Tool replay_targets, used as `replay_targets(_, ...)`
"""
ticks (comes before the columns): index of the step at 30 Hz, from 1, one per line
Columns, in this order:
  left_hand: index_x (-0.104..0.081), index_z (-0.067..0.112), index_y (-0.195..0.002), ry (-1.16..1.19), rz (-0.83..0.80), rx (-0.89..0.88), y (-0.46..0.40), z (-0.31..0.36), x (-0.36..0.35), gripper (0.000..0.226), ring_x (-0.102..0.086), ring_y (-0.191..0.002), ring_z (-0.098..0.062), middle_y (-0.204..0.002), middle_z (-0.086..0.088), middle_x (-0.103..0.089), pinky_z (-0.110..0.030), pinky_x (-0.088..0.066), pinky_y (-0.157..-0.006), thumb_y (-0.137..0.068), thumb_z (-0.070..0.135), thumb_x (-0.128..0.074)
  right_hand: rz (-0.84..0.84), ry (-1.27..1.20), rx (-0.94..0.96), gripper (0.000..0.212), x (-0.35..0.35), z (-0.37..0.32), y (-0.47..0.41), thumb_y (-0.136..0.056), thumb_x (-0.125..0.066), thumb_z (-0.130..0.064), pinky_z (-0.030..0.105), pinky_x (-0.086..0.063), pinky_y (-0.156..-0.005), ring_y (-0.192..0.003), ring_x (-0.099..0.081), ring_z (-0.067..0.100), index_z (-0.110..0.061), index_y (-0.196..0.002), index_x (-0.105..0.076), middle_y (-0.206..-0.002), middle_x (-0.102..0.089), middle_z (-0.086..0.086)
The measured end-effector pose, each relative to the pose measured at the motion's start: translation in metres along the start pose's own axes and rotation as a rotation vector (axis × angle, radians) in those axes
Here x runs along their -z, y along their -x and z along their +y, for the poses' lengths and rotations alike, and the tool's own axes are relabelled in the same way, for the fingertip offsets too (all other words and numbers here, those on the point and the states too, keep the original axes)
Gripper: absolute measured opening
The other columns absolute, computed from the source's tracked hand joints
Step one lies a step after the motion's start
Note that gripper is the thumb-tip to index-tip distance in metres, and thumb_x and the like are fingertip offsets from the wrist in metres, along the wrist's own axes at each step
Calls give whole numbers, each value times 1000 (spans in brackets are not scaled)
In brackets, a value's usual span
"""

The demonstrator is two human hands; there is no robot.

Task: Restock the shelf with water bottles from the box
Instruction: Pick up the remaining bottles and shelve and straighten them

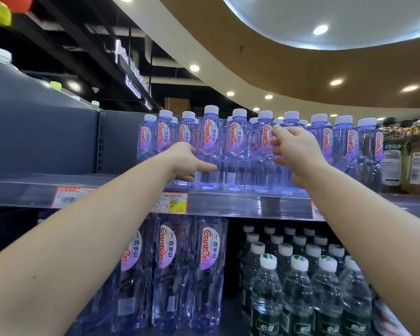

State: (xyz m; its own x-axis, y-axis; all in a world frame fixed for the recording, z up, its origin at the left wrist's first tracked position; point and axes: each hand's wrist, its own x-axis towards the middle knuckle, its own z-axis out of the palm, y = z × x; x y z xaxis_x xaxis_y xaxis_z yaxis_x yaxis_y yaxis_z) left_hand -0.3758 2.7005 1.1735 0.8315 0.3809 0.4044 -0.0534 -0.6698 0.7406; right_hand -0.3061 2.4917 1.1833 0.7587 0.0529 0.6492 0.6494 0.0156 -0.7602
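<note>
Reaching: both arms stretch up to the shelf (228,202).
Left hand (184,161): fingers curled round a Ganten water bottle (210,151) in the front row.
Right hand (294,151): fingers spread, nothing gripped, touching neighbouring bottles.
Box: not visible.
Tip: likely best to seat the bottle upright, label forward, steadying neighbours.

You stand in a shop aisle: a grey metal shelf (228,202) carries rows of identical water bottles (210,146), price tags (174,203) sit clipped along its front edge, more bottled drinks (298,287) fill the level below, and round ceiling lights (320,29) glow overhead.
</note>
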Motion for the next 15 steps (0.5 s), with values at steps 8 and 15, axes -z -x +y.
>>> replay_targets(8, -39, 12, -147, -178, 159, -41, 21, 0, 1, 88, -54, -122, -25, -137, -6, -54, -41, -46, -103, -78, 54, -75, -119, 13, -22, 18, -23, 19, 10, -95, -52, -34, 39, -48, -76, -76, -54, 18, -20, -92, -63, -83, -60, -2)
replay_targets(15, -44, 15, -143, -366, 243, -84, 80, -29, 32, 71, -52, -125, -24, -145, -6, -49, -34, -42, -99, -88, 56, -61, -199, 172, 105, 25, -72, -1, 59, -95, -53, -35, 33, -48, -84, -93, -60, 16, -19, -112, -64, -103, -66, -2)
